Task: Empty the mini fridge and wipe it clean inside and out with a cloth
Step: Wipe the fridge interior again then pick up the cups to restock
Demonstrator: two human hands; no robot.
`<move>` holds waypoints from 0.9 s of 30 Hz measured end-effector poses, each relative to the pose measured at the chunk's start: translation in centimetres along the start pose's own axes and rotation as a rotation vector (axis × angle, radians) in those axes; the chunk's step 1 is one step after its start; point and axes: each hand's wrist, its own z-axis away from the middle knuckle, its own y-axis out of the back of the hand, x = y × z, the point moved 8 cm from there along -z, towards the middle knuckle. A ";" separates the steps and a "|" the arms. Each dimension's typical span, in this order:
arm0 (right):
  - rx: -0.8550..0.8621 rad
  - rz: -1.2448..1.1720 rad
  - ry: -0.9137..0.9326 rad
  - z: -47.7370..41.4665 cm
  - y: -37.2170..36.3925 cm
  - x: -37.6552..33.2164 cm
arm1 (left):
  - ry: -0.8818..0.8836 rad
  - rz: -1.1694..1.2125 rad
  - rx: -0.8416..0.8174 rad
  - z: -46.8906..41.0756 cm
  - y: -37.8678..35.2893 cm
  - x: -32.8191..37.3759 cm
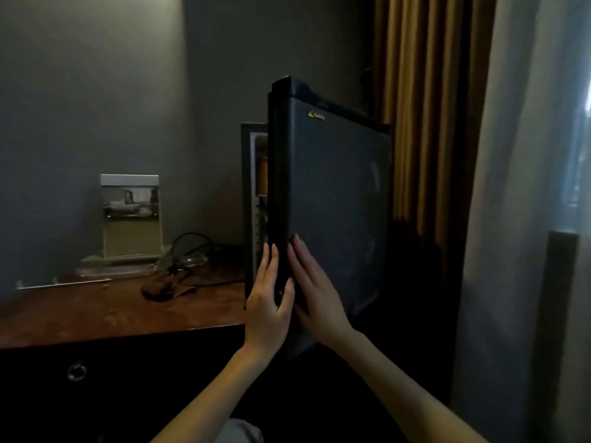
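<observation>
A black mini fridge stands on the wooden desktop, its door point(335, 193) swung partly open toward me. My left hand point(267, 302) wraps around the door's lower left edge, fingers behind it and thumb in front. My right hand point(315, 292) lies flat with straight fingers on the door's outer face, right beside the left hand. Through the narrow gap I see the lit fridge interior point(260, 199), with an orange can or bottle on an upper shelf and dim items below. No cloth is in view.
The brown desktop point(112, 311) carries a clear acrylic stand point(131, 219), a black cable point(192, 247) and a small dark object point(163, 290). A drawer with a ring pull point(76, 370) sits below. Yellow and sheer curtains point(447, 123) hang to the right.
</observation>
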 end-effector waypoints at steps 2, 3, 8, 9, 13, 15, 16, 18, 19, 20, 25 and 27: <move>-0.052 0.022 0.002 -1.5 -2.3 1.0 | 0.084 0.023 0.028 -1.2 0.4 -2.5; -0.078 0.036 0.002 -2.2 -3.4 1.5 | 0.124 0.025 0.046 -1.7 0.5 -3.7; -0.134 0.151 0.020 -4.9 -8.8 4.4 | 0.318 0.130 0.109 -4.9 1.2 -9.9; -0.136 0.181 0.013 -5.3 -9.8 5.1 | 0.339 0.128 0.097 -5.5 1.3 -10.9; -0.151 0.240 -0.014 -6.9 -13.0 7.3 | 0.384 0.106 0.051 -7.6 1.2 -15.0; -0.156 0.255 -0.020 -7.7 -14.3 8.2 | 0.399 0.112 0.037 -8.7 0.8 -16.5; -0.163 0.260 -0.029 -8.0 -15.0 8.8 | 0.404 0.121 0.033 -9.2 0.7 -17.2; -0.172 0.272 -0.051 -8.6 -16.2 9.8 | 0.424 0.131 0.027 -10.2 0.3 -18.3; -0.173 0.277 -0.060 -9.0 -16.7 10.4 | 0.431 0.137 0.026 -10.7 0.1 -18.9; -0.176 0.279 -0.070 -9.3 -17.2 10.9 | 0.438 0.136 0.024 -11.2 -0.2 -19.5; -0.205 0.281 -0.093 -10.1 -18.6 12.6 | 0.445 0.085 0.022 -12.3 -1.0 -21.5; -0.189 0.266 -0.079 -10.1 -18.6 12.6 | 0.428 0.101 0.009 -12.2 -1.1 -22.0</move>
